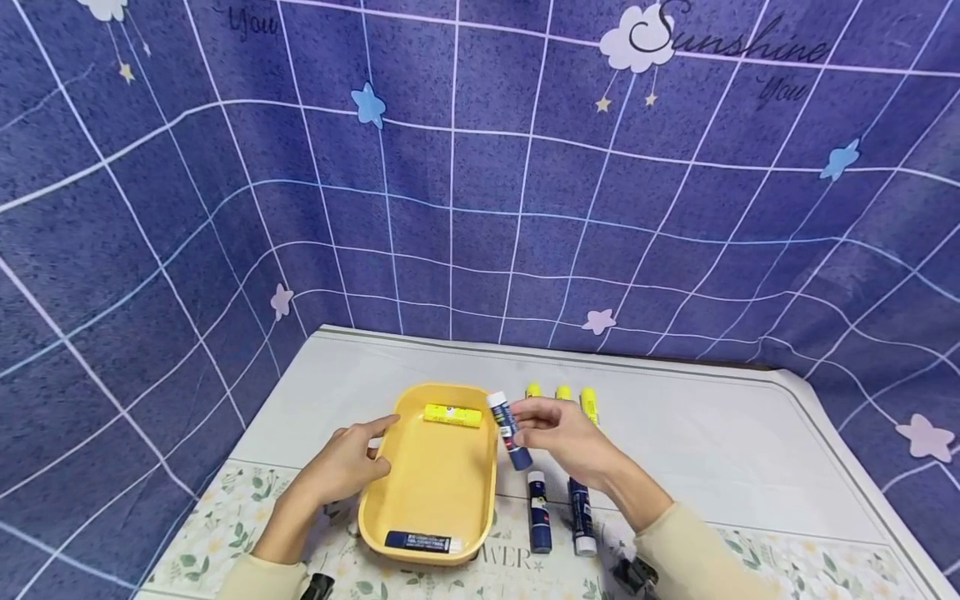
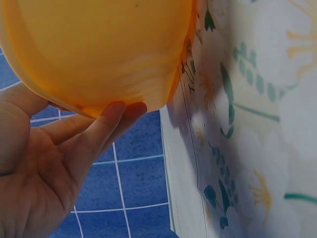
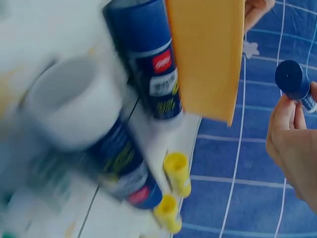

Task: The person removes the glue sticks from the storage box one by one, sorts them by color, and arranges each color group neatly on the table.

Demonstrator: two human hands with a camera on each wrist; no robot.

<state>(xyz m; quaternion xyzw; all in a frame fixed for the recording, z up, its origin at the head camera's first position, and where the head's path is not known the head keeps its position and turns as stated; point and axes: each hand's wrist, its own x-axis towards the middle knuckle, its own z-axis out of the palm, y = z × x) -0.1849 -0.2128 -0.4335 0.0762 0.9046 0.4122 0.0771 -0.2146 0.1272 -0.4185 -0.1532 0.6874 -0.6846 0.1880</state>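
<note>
Pinching a blue tube [image 1: 507, 428] between the thumb and fingers of the right hand [image 1: 566, 437], near the middle of the frame, with its white cap [image 1: 497, 399] toward the upper left. Holding it tilted across the right rim of the yellow tray [image 1: 431, 487] as seen from the head (impossible to tell how high above). Gripping the tray's left edge with thumb and fingers of the left hand [image 1: 343, 465], lower left of centre. Probably best to keep that hold firm, so as not to let the tray slide.

Better, too, to turn the blue tube crosswise before lowering, in line with the yellow tube [image 1: 452, 416] along the tray's upper end and the other blue tube [image 1: 420, 542] along its lower end. Lower gently, release flat (likely to roll otherwise). Steer clear of the two loose blue tubes [image 1: 539, 517] just right of the tray, lower centre, and of the three yellow tubes [image 1: 589, 404] beyond the right hand. Farther out, notice the pale table [image 1: 697, 442] and, across the upper frame, the star-printed cloth [image 1: 480, 217].
</note>
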